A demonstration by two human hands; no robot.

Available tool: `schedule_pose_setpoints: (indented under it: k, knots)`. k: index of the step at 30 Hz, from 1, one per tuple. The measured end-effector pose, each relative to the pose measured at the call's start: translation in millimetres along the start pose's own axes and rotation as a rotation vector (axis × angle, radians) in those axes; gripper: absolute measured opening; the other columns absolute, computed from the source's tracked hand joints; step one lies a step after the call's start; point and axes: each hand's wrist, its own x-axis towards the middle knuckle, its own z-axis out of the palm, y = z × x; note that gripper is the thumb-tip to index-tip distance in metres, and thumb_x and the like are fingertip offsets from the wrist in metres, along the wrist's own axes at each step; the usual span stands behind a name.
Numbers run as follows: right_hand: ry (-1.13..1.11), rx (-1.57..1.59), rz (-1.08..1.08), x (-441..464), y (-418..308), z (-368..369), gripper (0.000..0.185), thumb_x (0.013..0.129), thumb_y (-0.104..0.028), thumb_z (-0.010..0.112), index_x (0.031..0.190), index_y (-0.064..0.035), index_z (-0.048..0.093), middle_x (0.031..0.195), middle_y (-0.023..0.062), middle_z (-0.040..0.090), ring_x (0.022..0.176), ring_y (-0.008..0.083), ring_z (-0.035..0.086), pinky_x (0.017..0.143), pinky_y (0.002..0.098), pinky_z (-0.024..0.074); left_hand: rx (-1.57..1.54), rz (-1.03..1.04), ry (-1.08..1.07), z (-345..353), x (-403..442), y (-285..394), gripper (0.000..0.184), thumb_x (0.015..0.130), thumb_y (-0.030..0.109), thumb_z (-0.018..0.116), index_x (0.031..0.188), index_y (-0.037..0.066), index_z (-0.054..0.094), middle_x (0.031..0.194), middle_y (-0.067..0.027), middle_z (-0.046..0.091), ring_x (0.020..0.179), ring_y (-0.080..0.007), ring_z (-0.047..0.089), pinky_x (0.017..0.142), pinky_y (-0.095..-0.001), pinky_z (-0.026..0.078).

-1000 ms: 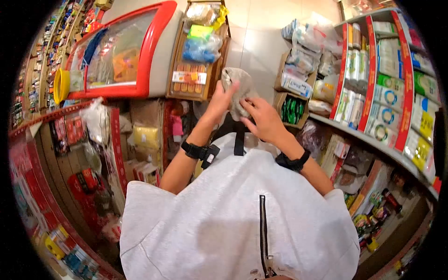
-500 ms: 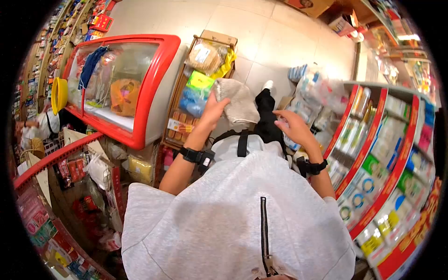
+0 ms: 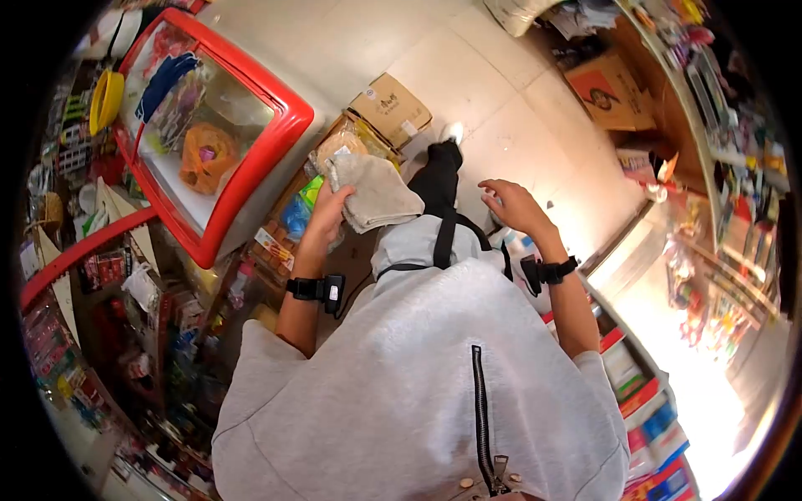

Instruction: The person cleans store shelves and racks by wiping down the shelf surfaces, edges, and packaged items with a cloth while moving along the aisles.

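Note:
A folded beige-grey cloth [image 3: 378, 196] hangs out in front of my body. My left hand [image 3: 328, 212] pinches it by its left edge, thumb on top; the fingers underneath are partly hidden. My right hand [image 3: 518, 207] is held out over the floor on the other side of my leg, with loosely curled, parted fingers and nothing in them. Beneath the cloth, a rack of packaged goods [image 3: 271, 242] is partly covered.
A red-framed, glass-topped freezer [image 3: 296, 108] stands at the left, with a yellow ring-shaped object [image 3: 106, 102] by it. A cardboard box [image 3: 391, 107] sits on the tiled floor [image 3: 484, 75]. Shelves [image 3: 681, 108] line the right, near a bright doorway.
My body and view have turned right; the red-edged shelf has slid down and back, and the doorway has come into sight. The cloth stays in my left hand.

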Motion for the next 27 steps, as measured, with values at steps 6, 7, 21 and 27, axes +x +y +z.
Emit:
schedule_pose_setpoints:
  k: [6, 7, 21, 27]
  knots:
    - [-0.161, -0.207, -0.015, 130, 43, -123, 0.032, 0.097, -0.026, 0.058, 0.12, -0.0047, 0.066, 0.113, 0.0193, 0.069, 0.105, 0.0369, 0.065, 0.092, 0.0451, 0.0511, -0.132, -0.023, 0.167, 40, 100, 38, 0.05, 0.094, 0.005, 0.055, 0.142, 0.001, 0.044, 0.132, -0.0136, 0.059, 0.115, -0.0256, 0.063, 0.095, -0.0378, 0.055]
    - [-0.184, -0.214, 0.029, 145, 46, -150, 0.032, 0.096, -0.025, 0.059, 0.12, -0.0043, 0.066, 0.112, 0.0195, 0.07, 0.105, 0.0365, 0.065, 0.093, 0.0443, 0.0509, -0.202, -0.001, 0.142, 47, 114, 48, 0.051, 0.094, 0.005, 0.055, 0.143, 0.0, 0.042, 0.133, -0.0139, 0.059, 0.115, -0.0258, 0.063, 0.095, -0.0379, 0.055]
    - [-0.569, -0.51, -0.114, 445, 127, -375, 0.03, 0.098, -0.025, 0.058, 0.116, -0.0024, 0.066, 0.099, 0.0196, 0.072, 0.088, 0.0311, 0.071, 0.076, 0.0405, 0.0544, -0.369, 0.046, 0.714, 121, 167, 128, 0.062, 0.089, 0.001, 0.058, 0.148, 0.002, 0.038, 0.137, -0.0127, 0.056, 0.123, -0.0232, 0.055, 0.105, -0.0348, 0.043]
    - [-0.914, -0.508, -0.036, 639, 145, -369, 0.024, 0.1, -0.023, 0.057, 0.104, -0.0017, 0.066, 0.081, 0.0115, 0.07, 0.076, 0.0258, 0.072, 0.068, 0.0372, 0.0548, -0.539, -0.055, 1.173, 221, 145, 42, 0.064, 0.088, 0.009, 0.061, 0.148, 0.002, 0.04, 0.133, -0.0167, 0.061, 0.12, -0.0286, 0.06, 0.101, -0.0389, 0.047]
